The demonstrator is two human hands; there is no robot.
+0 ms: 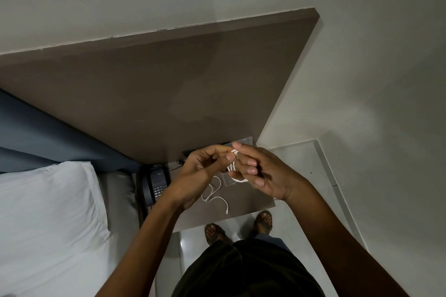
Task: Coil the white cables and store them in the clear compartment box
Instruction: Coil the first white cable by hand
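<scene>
Above small brown bedside table [243, 202], both hands raised and close together. Right hand [260, 171] closed around thin white cable wound in loops [235, 166], fingers curled through coil. Left hand [205, 171] pinching same coil near top with thumb and fingertips. Below on table, second loose white cable [214, 196] lying uncoiled. Clear plastic compartment box [243, 141] partly hidden behind hands, at wall side. Black desk telephone [154, 184] left of table, beside white bed pillow [48, 212].
</scene>
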